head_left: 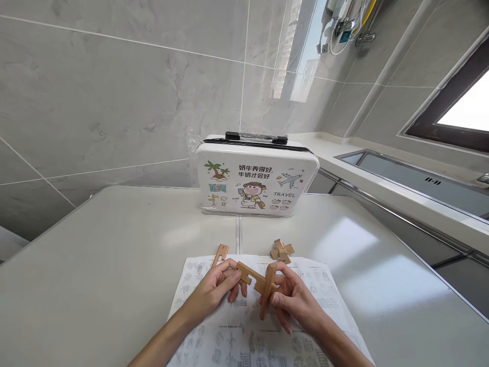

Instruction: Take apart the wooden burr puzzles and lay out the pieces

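Note:
Above a printed sheet (214, 341), my left hand (216, 285) pinches the left end of a light wooden puzzle piece (244, 273) that has a notch cut in its edge. Its right end meets a second, upright wooden puzzle piece (266, 300), and the two cross each other. My right hand (296, 298) grips them at the crossing, fingers closed round the upright piece. How the two interlock there is partly hidden by the fingers. Beyond my left hand, another notched wooden piece (222, 251) lies at the sheet's top edge.
A small interlocked wooden puzzle (281, 251) sits at the sheet's upper edge, to the right. Behind it, a white cartoon-printed case (260, 178) in clear plastic stands on the white table (114, 265). A counter with a sink (416, 178) runs along the right.

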Demonstrator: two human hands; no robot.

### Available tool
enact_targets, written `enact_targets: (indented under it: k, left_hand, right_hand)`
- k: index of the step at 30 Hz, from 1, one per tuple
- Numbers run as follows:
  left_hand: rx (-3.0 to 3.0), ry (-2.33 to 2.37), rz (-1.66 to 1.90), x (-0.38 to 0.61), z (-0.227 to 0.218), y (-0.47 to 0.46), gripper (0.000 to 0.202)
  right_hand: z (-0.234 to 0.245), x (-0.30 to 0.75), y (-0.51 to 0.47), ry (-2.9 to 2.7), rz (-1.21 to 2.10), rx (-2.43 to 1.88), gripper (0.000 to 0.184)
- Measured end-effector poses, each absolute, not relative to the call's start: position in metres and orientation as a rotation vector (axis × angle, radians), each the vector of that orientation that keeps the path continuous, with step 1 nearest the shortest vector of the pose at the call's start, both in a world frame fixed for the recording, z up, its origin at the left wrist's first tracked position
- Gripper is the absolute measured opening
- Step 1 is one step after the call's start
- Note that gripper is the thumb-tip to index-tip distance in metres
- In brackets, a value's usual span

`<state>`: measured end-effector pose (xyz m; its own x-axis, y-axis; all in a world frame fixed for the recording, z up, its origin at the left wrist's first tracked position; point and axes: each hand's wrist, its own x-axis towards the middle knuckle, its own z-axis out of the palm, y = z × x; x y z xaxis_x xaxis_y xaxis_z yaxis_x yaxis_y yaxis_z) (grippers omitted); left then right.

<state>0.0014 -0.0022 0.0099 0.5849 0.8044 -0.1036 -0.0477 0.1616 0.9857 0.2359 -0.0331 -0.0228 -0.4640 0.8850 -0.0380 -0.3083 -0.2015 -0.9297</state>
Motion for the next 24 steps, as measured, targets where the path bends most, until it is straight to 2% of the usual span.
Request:
enact_targets:
  k: [20, 24]
  left_hand:
    - [1.299, 0.724, 0.629, 0.0015, 0.0121, -0.0004, 0.042]
    - [1.296, 0.734, 0.633, 0.0018, 0.0118, -0.0002, 0.041]
  right_hand:
    - [-0.0262, 0.2394, -0.0379, -1.159, 1.943, -0.743, 0.065]
    - [-0.0264, 0.2406, -0.0373, -1.158, 1.885, -0.757, 0.056]
